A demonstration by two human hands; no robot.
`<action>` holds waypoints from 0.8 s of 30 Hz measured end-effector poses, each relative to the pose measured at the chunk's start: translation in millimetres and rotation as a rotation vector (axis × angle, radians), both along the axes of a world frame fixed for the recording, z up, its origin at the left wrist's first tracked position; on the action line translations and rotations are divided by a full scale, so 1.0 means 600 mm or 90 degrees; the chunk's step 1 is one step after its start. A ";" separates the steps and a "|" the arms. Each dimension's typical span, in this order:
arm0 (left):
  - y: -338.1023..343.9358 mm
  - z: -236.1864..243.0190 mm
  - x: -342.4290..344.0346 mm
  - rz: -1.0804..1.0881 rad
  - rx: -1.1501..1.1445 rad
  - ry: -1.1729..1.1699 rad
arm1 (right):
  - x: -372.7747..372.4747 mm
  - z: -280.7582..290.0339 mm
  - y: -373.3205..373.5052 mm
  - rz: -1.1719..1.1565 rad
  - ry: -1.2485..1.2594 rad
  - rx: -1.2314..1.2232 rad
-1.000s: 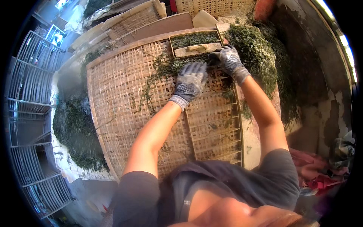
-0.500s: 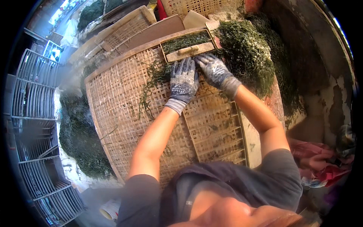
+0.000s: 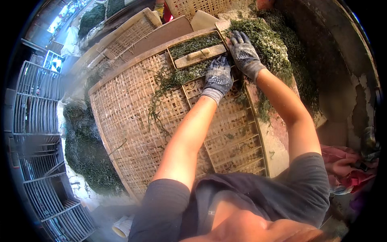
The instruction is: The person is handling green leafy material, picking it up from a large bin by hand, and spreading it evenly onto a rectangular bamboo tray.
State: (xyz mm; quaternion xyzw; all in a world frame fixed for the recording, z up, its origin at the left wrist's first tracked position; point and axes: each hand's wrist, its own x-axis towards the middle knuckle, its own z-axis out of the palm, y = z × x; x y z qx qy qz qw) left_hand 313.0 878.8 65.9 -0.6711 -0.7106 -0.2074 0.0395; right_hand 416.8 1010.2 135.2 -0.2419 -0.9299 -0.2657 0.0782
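My left hand point(image 3: 219, 76), in a grey knit glove with a dark worn coating, rests with fingers stretched forward at the right end of a strip of green seaweed point(image 3: 188, 75). That strip lies in a section of a thin wooden frame point(image 3: 196, 115) on a woven bamboo tray point(image 3: 125, 101). Just beyond my left fingertips, a wooden block with a small handle point(image 3: 200, 56) sits across the frame. My right hand point(image 3: 244, 51), gloved alike, lies flat against the left edge of a seaweed heap point(image 3: 264, 39), fingers extended. Neither hand visibly grips anything.
Seaweed fills the frame's far section. Loose strands trail left over the tray. More seaweed point(image 3: 86, 149) is heaped left of it, beside metal racks point(image 3: 38, 101). Another person's yellow-gloved hand point(image 3: 159, 9) shows at the top. Red and pink cloth point(image 3: 346, 165) lies at right.
My left hand has slid right along the frame, uncovering seaweed in the nearer section. My right hand has moved away and to the right, from the frame to the heap's edge.
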 end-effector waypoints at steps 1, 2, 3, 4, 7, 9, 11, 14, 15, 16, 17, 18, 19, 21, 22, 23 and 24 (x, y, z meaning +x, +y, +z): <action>-0.006 -0.010 -0.001 0.011 -0.030 -0.007 | -0.026 0.004 -0.020 -0.009 0.017 -0.093; -0.011 -0.020 -0.004 0.021 -0.055 -0.012 | -0.049 0.013 -0.042 -0.022 0.038 -0.185; -0.014 -0.035 -0.011 0.035 -0.078 -0.016 | -0.074 0.023 -0.066 -0.037 0.062 -0.271; -0.020 -0.060 -0.015 0.048 -0.102 -0.022 | -0.093 0.021 -0.106 0.045 0.131 -0.258; -0.031 -0.054 -0.014 0.051 -0.127 -0.040 | -0.149 0.034 -0.191 0.064 -0.048 -0.229; -0.040 -0.024 -0.013 0.046 -0.121 -0.054 | -0.148 0.044 -0.204 0.170 -0.081 -0.319; -0.047 0.005 -0.010 0.055 -0.109 -0.064 | -0.139 0.099 -0.205 0.210 -0.116 -0.433; -0.046 0.036 -0.006 0.071 -0.075 -0.083 | -0.088 0.162 -0.133 0.003 0.186 -0.773; -0.039 0.051 0.003 0.058 -0.041 -0.083 | -0.054 0.116 -0.087 -0.040 0.398 -0.916; -0.034 0.063 0.010 0.052 -0.007 -0.079 | -0.027 0.065 -0.051 -0.033 0.536 -1.057; -0.026 0.060 0.009 0.046 0.078 -0.048 | -0.012 0.044 -0.051 -0.022 0.524 -1.159; -0.029 0.082 0.005 0.012 -0.024 -0.109 | 0.003 0.021 -0.051 -0.015 0.517 -1.261; -0.031 0.081 -0.002 -0.031 -0.029 -0.092 | 0.007 -0.031 -0.037 0.062 0.566 -1.195; -0.043 -0.001 -0.063 0.059 0.036 0.596 | -0.020 -0.054 -0.045 0.135 0.604 -1.130; -0.060 -0.013 -0.081 0.126 -0.079 1.145 | -0.021 -0.067 -0.044 0.129 0.573 -1.077; -0.088 -0.014 -0.106 0.072 -0.080 1.719 | -0.027 -0.067 -0.052 0.141 0.544 -0.961; -0.126 0.064 -0.098 -0.078 -0.308 2.145 | -0.025 -0.073 -0.054 0.132 0.518 -0.838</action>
